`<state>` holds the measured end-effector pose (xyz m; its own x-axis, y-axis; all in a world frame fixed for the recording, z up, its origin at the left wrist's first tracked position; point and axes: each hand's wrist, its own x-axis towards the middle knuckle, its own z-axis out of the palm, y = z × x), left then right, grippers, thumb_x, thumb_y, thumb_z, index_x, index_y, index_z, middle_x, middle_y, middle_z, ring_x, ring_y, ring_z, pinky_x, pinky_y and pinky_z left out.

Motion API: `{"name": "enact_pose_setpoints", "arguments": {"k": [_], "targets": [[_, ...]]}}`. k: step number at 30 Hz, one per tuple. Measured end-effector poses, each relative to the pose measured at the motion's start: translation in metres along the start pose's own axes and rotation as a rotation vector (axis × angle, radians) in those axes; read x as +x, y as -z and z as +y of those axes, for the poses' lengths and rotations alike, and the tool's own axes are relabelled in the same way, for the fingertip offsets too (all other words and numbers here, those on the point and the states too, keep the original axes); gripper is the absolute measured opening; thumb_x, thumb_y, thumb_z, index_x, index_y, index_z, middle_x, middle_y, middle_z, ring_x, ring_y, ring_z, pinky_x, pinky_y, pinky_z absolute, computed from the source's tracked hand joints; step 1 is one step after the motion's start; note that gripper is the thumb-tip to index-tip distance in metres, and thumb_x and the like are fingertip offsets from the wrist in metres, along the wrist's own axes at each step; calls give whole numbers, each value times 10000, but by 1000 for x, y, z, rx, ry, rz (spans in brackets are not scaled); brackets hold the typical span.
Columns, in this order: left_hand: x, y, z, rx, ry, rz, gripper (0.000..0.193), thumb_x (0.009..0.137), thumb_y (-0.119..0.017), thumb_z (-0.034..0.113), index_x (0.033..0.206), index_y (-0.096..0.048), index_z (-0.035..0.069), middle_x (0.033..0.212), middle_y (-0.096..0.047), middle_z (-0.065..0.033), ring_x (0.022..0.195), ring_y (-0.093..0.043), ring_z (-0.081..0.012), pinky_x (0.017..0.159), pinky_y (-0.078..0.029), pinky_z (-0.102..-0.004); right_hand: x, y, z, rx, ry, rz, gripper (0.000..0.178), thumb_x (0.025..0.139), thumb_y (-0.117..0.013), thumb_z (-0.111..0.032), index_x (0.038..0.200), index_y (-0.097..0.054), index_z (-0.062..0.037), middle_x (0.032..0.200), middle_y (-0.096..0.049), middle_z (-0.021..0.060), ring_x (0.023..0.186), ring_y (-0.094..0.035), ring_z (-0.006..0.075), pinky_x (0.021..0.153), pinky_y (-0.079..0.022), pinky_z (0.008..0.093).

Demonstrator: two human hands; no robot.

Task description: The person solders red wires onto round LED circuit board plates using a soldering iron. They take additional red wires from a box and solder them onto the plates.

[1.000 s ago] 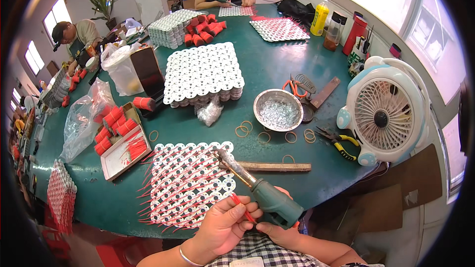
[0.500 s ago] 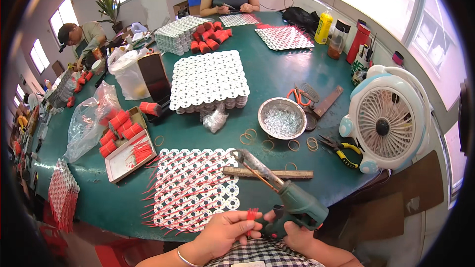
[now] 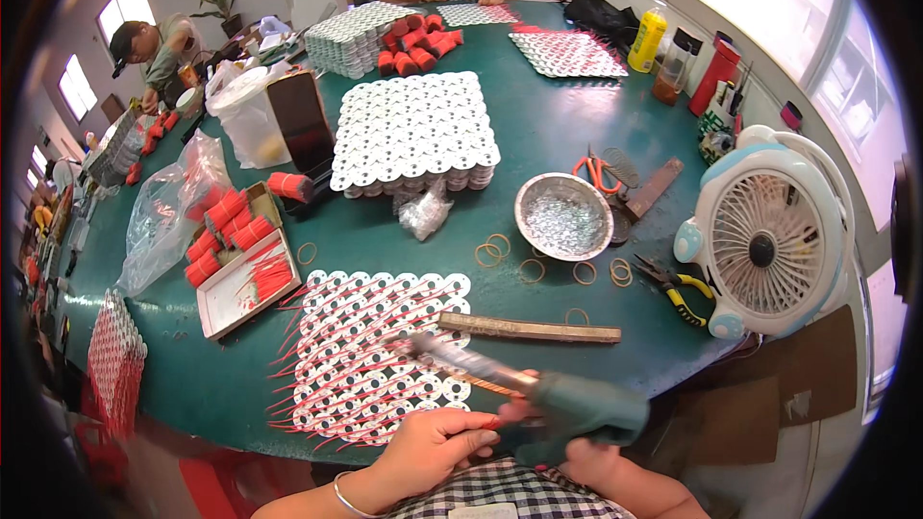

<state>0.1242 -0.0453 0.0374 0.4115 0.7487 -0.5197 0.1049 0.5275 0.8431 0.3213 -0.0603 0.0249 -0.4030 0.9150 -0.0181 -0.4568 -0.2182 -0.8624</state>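
Between the thumb and fingers of my left hand (image 3: 423,454) is a small bunch of red wires (image 3: 488,424), partly hidden now. My right hand (image 3: 588,466) grips a green soldering gun (image 3: 588,413) by its handle. Its long metal front, blurred by motion, points left over the right part of a panel of round white circuit boards (image 3: 455,284). Thin red wires lie slantwise across that panel in rows, their ends sticking out past its left edge. Whether the gun's tip touches the panel, I cannot tell.
Behind the panel are a wooden strip (image 3: 529,328), a metal bowl of silvery bits (image 3: 565,216), rubber bands, pliers (image 3: 678,293) and a fan (image 3: 764,245). Stacked white panels (image 3: 413,130) stand farther back. A box of red wires (image 3: 240,284) lies left. Two other people sit at the tables.
The soldering gun has tipped down and left, its front now lower over the panel. My left hand still pinches the red wires, now closer to the gun. The view has shifted slightly.
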Motion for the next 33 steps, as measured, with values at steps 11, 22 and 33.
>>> {"name": "enact_pose_setpoints", "arguments": {"k": [11, 22, 33], "targets": [[-3, 6, 3, 595, -325, -32, 178, 803, -588, 82, 973, -634, 60, 837, -637, -76, 690, -600, -261, 615, -473, -311, -3, 10, 8, -580, 158, -124, 803, 724, -630, -549, 1292, -339, -61, 1302, -400, 186, 1111, -497, 298, 909, -432, 447], [6, 36, -5, 1182, -811, 655, 255, 611, -653, 66, 822, -674, 209, 676, -492, 69, 769, -486, -130, 743, -269, -361, -29, 36, -3, -63, 77, 337, 720, 823, -474, -541, 1327, -265, -72, 1300, -384, 129, 1001, -562, 359, 945, -361, 539], [29, 35, -4, 1337, -857, 691, 81, 671, -676, 178, 745, -644, 186, 635, -474, 71, 757, -490, -128, 762, -224, -395, -53, 42, 6, -700, -65, 184, 426, 767, -672, -131, 1130, -491, 1, 792, -600, 84, 740, -589, 155, 637, -477, 282]]}}
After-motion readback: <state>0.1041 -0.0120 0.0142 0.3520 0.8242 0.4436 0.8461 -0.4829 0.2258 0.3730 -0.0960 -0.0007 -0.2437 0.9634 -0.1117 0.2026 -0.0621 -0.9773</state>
